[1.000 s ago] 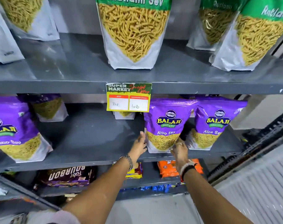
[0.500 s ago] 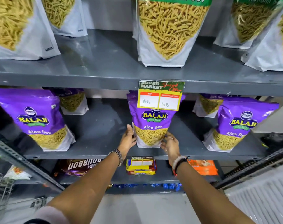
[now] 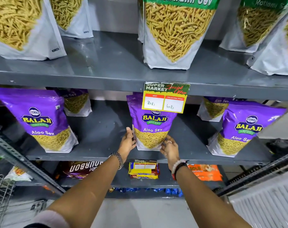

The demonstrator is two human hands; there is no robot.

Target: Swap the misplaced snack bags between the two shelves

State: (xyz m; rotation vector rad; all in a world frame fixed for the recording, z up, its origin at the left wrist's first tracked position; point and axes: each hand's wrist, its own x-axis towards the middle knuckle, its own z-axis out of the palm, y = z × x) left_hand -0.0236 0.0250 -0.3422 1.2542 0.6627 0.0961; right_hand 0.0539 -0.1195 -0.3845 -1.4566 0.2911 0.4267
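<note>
A purple Balaji Aloo Sev bag (image 3: pixel 152 127) stands upright at the middle of the lower grey shelf (image 3: pixel 107 156). My left hand (image 3: pixel 127 143) presses its lower left edge and my right hand (image 3: pixel 168 148) holds its lower right corner. Other purple Aloo Sev bags stand at the left (image 3: pixel 41 120) and the right (image 3: pixel 242 129) of the same shelf, with more behind. On the upper shelf (image 3: pixel 107 78) stand green-and-white Ratlami Sev bags, one in the centre (image 3: pixel 176 33), others at left (image 3: pixel 21 27) and right (image 3: pixel 271 30).
A yellow price tag (image 3: pixel 165 97) hangs from the upper shelf edge and covers the top of the held bag. Below lie a Bourbon biscuit pack (image 3: pixel 79 169), a yellow Marie pack (image 3: pixel 144 169) and an orange cookie pack (image 3: pixel 205 171). A wire basket (image 3: pixel 0 191) is at lower left.
The purple bag in my hands has slid left along the lower shelf from beside the right-hand bag to the middle, under the price tag. Both hands stayed on it.
</note>
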